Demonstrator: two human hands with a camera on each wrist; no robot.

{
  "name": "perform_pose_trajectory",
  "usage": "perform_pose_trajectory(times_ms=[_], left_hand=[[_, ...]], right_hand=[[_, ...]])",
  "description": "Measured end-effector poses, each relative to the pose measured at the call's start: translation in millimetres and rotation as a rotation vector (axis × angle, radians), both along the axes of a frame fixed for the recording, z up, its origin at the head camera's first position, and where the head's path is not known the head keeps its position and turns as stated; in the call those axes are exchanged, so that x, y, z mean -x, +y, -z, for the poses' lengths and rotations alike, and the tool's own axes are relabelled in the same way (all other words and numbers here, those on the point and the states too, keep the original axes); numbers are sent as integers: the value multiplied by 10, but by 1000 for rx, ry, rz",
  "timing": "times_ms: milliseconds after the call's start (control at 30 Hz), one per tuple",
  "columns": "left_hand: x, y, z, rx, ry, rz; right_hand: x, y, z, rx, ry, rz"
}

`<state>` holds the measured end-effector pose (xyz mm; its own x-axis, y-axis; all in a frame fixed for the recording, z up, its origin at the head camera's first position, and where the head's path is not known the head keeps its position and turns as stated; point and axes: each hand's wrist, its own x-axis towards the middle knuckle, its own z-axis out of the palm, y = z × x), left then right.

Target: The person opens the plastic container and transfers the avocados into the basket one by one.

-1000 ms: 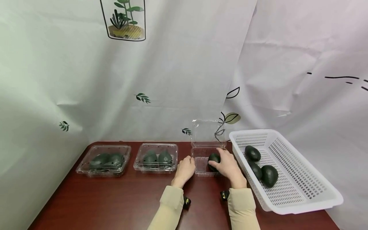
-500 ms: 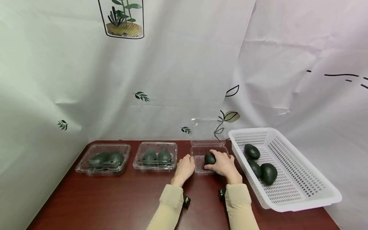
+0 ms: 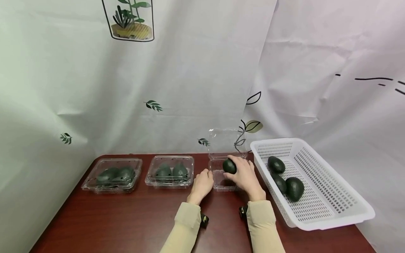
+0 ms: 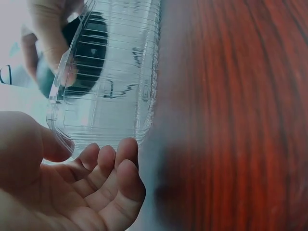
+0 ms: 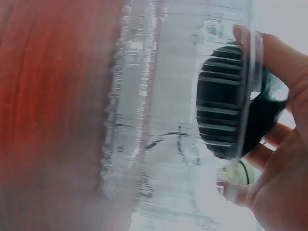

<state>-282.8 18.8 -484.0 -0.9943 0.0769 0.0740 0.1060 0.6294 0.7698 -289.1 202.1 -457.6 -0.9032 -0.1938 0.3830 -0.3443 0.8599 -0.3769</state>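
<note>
In the head view my right hand (image 3: pixel 245 175) holds a dark green avocado (image 3: pixel 229 166) between thumb and fingers. The avocado is over the lidless-side tray of a clear plastic clamshell box (image 3: pixel 218 179), whose lid (image 3: pixel 227 142) stands raised at the back. Through the clear wall, the right wrist view shows the avocado (image 5: pixel 219 101) partly below the rim, tilted in the fingers. My left hand (image 3: pixel 202 184) is at the box's left side. Its thumb lies at the rim and its curled fingers (image 4: pixel 127 180) are against the outer wall, gripping the box's edge.
Two closed clamshell boxes, one in the middle (image 3: pixel 169 171) and one farther left (image 3: pixel 112 174), each contain avocados. At right stands a white perforated basket (image 3: pixel 322 189) with three avocados (image 3: pixel 295 189). A printed white curtain hangs behind the brown table (image 3: pixel 126 218).
My right hand has shifted the avocado leftward within the box, then raised it a little. The left hand keeps its place at the box's side. The head view has shifted slightly.
</note>
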Motion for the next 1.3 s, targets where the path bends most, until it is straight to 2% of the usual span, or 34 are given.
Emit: perform_pose_trajectory(times_ms=[233, 367, 533, 767, 1067, 1200, 1300], left_hand=[[-2, -5, 10, -3, 9, 8], [-21, 12, 19, -5, -13, 10], [-18, 23, 14, -24, -22, 40], [16, -22, -4, -18, -24, 28], [3, -43, -41, -34, -17, 33], [7, -47, -44, -29, -21, 33], [6, -38, -22, -23, -21, 32]], right_hand=[[-37, -8, -95, 39, 133, -25], [-60, -30, -148, 32, 200, -38], [-56, -46, -346, -12, 243, -38], [-38, 22, -737, -43, 227, -47], [-46, 412, -1162, -183, 229, -26], [-9, 607, -1298, -214, 219, -30], [14, 759, -1328, -217, 174, -23]])
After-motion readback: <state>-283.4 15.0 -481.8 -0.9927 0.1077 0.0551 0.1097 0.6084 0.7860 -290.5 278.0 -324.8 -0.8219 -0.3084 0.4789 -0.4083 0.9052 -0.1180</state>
